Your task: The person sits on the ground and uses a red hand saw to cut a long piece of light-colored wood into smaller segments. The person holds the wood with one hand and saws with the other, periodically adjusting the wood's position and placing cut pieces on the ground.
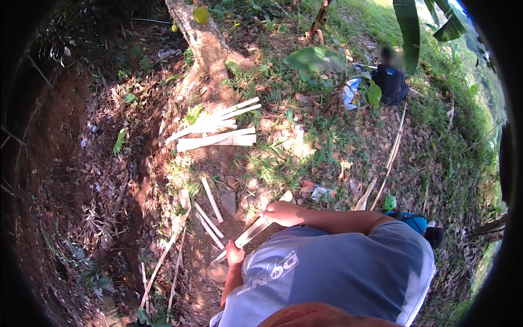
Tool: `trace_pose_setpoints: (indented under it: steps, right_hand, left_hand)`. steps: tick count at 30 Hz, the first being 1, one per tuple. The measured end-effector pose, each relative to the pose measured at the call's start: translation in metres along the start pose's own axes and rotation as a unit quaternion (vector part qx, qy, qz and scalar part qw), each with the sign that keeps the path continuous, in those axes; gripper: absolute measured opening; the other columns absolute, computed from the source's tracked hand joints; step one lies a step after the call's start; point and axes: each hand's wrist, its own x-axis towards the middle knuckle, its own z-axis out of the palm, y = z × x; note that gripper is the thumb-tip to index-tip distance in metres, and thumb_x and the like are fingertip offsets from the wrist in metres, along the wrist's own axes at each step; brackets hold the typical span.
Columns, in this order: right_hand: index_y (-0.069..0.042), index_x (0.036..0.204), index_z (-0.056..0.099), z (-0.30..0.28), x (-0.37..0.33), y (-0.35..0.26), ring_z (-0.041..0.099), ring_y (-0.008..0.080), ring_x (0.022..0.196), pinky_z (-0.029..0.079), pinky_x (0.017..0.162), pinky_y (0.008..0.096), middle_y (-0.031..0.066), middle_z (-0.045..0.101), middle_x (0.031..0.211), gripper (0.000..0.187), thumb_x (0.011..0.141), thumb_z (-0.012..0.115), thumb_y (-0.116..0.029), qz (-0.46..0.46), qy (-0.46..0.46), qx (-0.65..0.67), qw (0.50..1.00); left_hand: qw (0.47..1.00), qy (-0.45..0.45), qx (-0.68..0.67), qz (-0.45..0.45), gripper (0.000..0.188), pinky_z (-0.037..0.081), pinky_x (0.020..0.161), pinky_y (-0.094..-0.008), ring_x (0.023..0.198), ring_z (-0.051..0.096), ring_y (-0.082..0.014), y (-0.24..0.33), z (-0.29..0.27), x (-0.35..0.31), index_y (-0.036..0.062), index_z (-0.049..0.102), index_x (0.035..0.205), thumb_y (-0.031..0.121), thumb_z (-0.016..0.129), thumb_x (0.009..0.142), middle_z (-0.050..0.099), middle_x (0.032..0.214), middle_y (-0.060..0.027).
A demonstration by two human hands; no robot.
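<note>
A long, flat, pale strip [248,234], apparently of split wood or bamboo, slants between my two hands. My left hand [235,254] is closed round its lower end, and a short tip sticks out past the fingers. The fingers of my right hand [283,213] are closed at its upper end, where the hand hides part of it. Just left of my hands, a pair of narrow pale strips [208,220] lies on the ground, with another short strip [212,199] above them. A flat grey stone [229,203] lies beside these.
Farther off, a pile of split pale slats [218,136] lies below a tree trunk [208,49]. Long poles [390,158] stretch along the right. A person in dark clothes [390,84] sits at the far right near a blue-white bag [350,94]. A clear bottle [321,192] lies among leaves.
</note>
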Motion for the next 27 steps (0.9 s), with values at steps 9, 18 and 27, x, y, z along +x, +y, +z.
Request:
trace_pose_setpoints:
  steps: [9, 18, 27]
  right_hand:
    - [0.001, 0.119, 0.070, 0.003, 0.011, 0.007, 0.070, 0.0464, 0.101, 0.053, 0.088, 0.0513, 0.0319, 0.071, 0.105, 0.059, 0.106, 0.049, -0.052, 0.070, -0.018, 0.023, 0.997]
    - [0.002, 0.106, 0.070, 0.008, 0.017, 0.020, 0.069, 0.0477, 0.092, 0.051, 0.084, 0.0538, 0.0300, 0.070, 0.095, 0.060, 0.106, 0.048, -0.053, 0.074, 0.003, 0.031, 0.997]
    - [0.005, 0.099, 0.072, 0.000, 0.014, 0.014, 0.070, 0.0492, 0.094, 0.053, 0.083, 0.0544, 0.0327, 0.071, 0.094, 0.058, 0.101, 0.056, -0.050, 0.076, 0.008, 0.055, 0.996]
  left_hand:
    - [0.998, 0.005, 0.060, -0.005, 0.021, 0.049, 0.090, -0.0554, 0.099, 0.060, -0.0498, -0.005, 0.008, 0.010, -0.0044, 0.061, 0.096, 0.002, 0.063, 0.075, 0.066, 0.097, -0.0290]
    - [0.998, 0.043, 0.025, 0.027, 0.022, 0.047, 0.089, -0.0569, 0.096, 0.058, -0.0526, -0.008, 0.018, 0.012, -0.0050, 0.059, 0.092, -0.002, 0.052, 0.071, 0.063, 0.092, -0.0305]
    - [0.998, 0.031, 0.047, 0.022, 0.029, 0.048, 0.093, -0.0556, 0.100, 0.060, -0.0526, 0.000, 0.017, 0.017, -0.0065, 0.064, 0.100, -0.001, 0.052, 0.074, 0.066, 0.099, -0.0318]
